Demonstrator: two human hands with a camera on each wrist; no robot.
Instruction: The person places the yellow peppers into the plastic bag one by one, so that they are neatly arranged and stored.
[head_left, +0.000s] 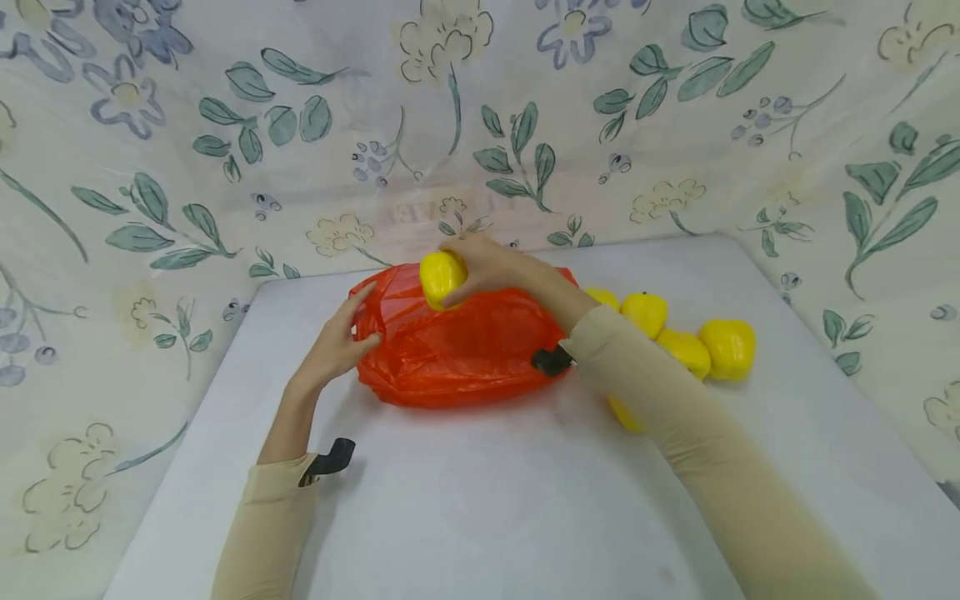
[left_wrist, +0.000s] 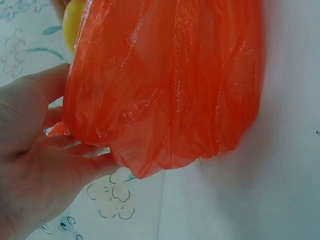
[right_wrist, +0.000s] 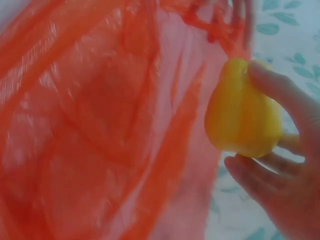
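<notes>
My right hand [head_left: 483,262] grips a yellow bell pepper [head_left: 442,281] between thumb and fingers, above the far side of a red plastic bag [head_left: 465,350]. In the right wrist view the pepper [right_wrist: 244,112] has a smooth, ribbed skin, and it hangs beside the bag's thin, see-through film. At the bag's left end is my left hand [head_left: 333,346], its thumb and fingers spread apart and touching the plastic. Some of those fingers pass behind the bag [left_wrist: 170,90] in the left wrist view, so their tips are partly hidden.
More yellow bell peppers [head_left: 727,350] lie grouped to the right of the bag, some partly covered by my right sleeve [head_left: 660,400]. Everything rests on a white table [head_left: 465,500]. Floral cloth [head_left: 315,192] hangs behind the table and around its sides.
</notes>
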